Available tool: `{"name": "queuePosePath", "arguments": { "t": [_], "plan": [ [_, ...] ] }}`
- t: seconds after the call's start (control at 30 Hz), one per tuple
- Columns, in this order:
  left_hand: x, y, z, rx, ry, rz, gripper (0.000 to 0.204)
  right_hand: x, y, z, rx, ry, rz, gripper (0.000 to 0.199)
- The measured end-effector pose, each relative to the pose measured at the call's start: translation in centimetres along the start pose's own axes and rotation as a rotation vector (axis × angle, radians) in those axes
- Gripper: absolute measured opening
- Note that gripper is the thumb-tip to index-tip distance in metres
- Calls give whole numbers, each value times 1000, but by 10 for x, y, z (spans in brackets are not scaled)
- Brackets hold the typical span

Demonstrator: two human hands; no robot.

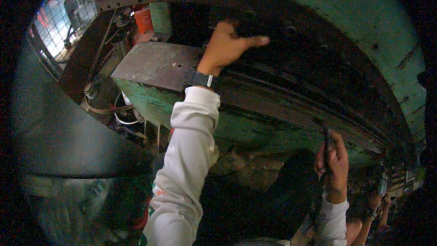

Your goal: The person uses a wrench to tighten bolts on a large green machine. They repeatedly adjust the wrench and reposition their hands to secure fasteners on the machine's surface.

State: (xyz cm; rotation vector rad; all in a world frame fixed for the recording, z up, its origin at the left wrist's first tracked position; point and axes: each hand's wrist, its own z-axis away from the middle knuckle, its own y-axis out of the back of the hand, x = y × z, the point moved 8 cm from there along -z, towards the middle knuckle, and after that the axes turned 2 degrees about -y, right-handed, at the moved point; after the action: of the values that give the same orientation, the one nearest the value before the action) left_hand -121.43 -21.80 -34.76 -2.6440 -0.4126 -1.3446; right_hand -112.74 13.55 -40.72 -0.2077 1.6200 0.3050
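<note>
My left hand (226, 48) reaches over the near ledge of a large green machine (168, 59) into its dark gap. The thumb is stretched out to the right, while the other fingertips fade into shadow. No object shows in that hand. Lower and to the right, my right hand (334, 159) is closed around a thin dark bar-like tool (326, 143). The tool points up toward the machine's long metal edge (291, 109). Poor light hides its exact kind, and I cannot tell whether its tip touches the edge.
An orange-red container (144, 21) stands behind the ledge at upper left, near cables and a mesh panel (68, 13). A white ring-shaped item (126, 117) lies lower down. The machine's green upper body (318, 4) curves overhead. Another person's arms (371, 214) show at lower right.
</note>
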Motion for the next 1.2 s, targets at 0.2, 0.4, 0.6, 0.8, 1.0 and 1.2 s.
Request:
{"name": "queuePosePath", "arguments": {
  "t": [0.2, 0.4, 0.6, 0.8, 1.0, 1.2],
  "plan": [
    [7, -4, -6, 6, -64, 119, 43, -54, -33, -38, 72, 80, 128, 34],
    [8, -4, -7, 21, -51, 88, 44, -88, -44, -50, -35, 181, 393, 31],
    [17, -2, -11, 58, 16, -39, 44, -92, -34, -53, 56, 248, 683, 29],
    [-16, 9, -7, 145, 53, -119, 45, -168, -119, -47, -34, 954, 1085, 23],
    [16, -6, -8, 55, -73, 80, 36, -199, -212, -92, -156, 1333, 1731, 26],
    [13, -10, -6, 52, -164, 166, 34, -199, -231, -101, -296, 1415, 1867, 24]
  ]
}}
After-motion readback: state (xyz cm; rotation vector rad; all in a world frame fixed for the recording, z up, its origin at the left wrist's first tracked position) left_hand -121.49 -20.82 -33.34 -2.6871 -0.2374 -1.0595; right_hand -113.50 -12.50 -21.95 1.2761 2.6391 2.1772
